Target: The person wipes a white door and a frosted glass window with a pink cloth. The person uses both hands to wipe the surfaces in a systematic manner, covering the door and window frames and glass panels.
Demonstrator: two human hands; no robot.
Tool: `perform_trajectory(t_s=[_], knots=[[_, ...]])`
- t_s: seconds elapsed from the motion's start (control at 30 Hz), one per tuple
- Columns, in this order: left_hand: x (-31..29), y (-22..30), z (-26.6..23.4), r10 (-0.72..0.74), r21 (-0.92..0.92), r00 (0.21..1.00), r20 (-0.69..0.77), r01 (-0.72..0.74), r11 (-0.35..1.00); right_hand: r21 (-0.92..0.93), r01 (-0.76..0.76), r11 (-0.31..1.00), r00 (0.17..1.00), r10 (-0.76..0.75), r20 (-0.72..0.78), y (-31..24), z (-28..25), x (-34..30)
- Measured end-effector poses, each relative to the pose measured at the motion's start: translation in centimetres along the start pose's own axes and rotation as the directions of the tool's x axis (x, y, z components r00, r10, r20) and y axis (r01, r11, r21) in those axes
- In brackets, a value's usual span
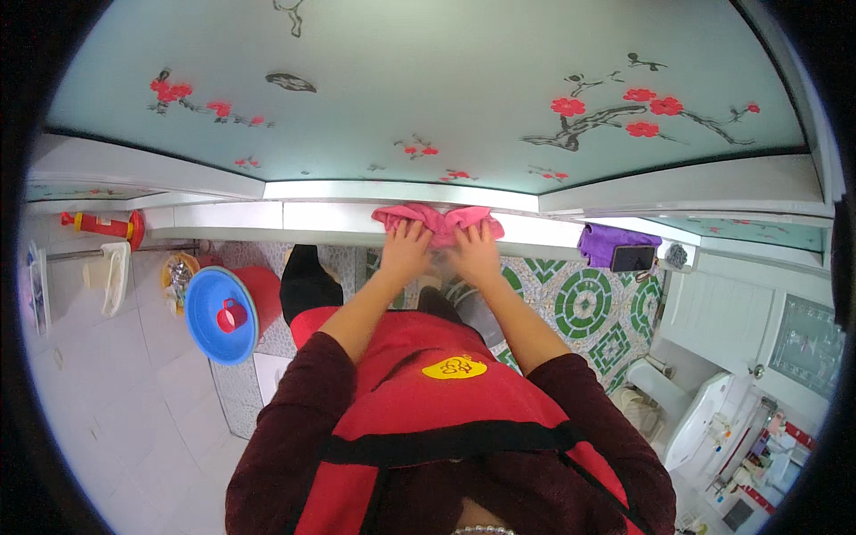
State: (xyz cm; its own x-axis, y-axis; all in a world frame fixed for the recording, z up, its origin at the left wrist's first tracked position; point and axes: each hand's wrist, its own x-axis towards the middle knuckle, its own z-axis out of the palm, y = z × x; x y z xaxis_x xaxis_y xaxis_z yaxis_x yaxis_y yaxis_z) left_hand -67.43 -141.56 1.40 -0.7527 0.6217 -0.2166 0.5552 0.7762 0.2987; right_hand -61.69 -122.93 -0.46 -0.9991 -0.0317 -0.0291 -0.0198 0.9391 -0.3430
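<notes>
A pink cloth [437, 223] lies bunched along the white tiled window sill [330, 217], below a frosted window. My left hand [406, 253] is closed over the cloth's left part, fingers pointing away from me. On the cloth's right part my right hand [475, 255] grips in the same way, a short gap from the left. The undersides of the fingers are hidden against the fabric.
Frosted window panes [428, 98] with red blossoms stand behind the sill. A purple cloth [606, 242] and a dark phone [632, 259] lie on its right part; a red-and-yellow bottle [98, 225] on its left. Below are a blue basin [208, 308] holding a red mug [231, 315], and a washbasin [704, 419].
</notes>
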Motion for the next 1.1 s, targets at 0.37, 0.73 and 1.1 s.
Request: perform_trajectory(t_s=[0.37,0.73,1.1], knots=[[5.5,7.9,3.2,0.311,-0.059,0.948,-0.065,-0.314,0.947,-0.070,-0.395,0.916,0.918,0.391,-0.067,7.4,-2.2,-4.0],[6.3,6.6,-3.5,0.249,-0.189,0.842,-0.479,-0.376,0.907,0.074,-0.262,0.962,0.900,0.271,-0.342,4.9,-7.1,1.5],[2.5,3.3,-1.1,0.225,-0.087,0.973,-0.058,-0.229,0.969,0.148,-0.064,0.987,0.973,0.095,-0.212,2.5,-3.2,1.8]])
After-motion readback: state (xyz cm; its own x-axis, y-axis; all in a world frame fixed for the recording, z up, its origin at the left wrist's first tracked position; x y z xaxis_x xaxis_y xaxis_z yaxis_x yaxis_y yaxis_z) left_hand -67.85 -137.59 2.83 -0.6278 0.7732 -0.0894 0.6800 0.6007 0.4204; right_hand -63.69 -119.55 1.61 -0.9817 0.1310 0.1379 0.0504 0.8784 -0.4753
